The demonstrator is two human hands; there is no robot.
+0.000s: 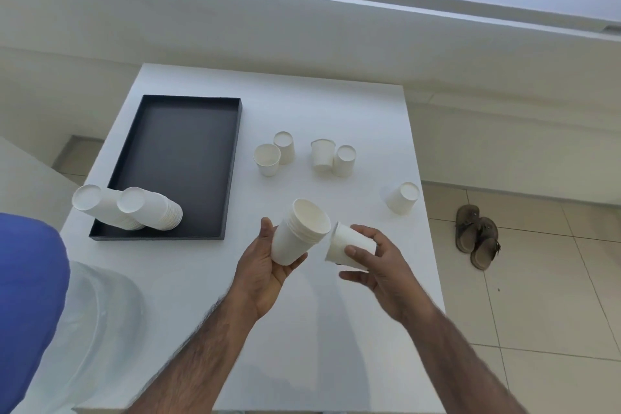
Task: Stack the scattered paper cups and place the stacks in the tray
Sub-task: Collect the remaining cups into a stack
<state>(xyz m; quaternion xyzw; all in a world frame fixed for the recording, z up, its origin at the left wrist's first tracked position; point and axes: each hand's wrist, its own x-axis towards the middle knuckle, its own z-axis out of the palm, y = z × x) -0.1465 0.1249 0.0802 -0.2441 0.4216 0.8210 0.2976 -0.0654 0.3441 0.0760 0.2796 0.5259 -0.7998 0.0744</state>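
Two hands hold cups above the near part of the white table (302,329). The left hand (265,269) has its thumb (267,225) on one side of a stack of cups (299,239) and its fingers curled under the other, with the stack tilted and its mouth facing up and away. The right hand (379,262) pinches a single cup (342,242) lying sideways, thumb on its near wall and fingers over its far side. The cup's wide end sits just beside the stack's rim; contact cannot be told. Five loose cups (267,160) stand farther out, one near the right edge. At left, the black tray (188,99) holds two finished stacks (151,212) in its near corner. Sandals (477,235) lie on the floor.
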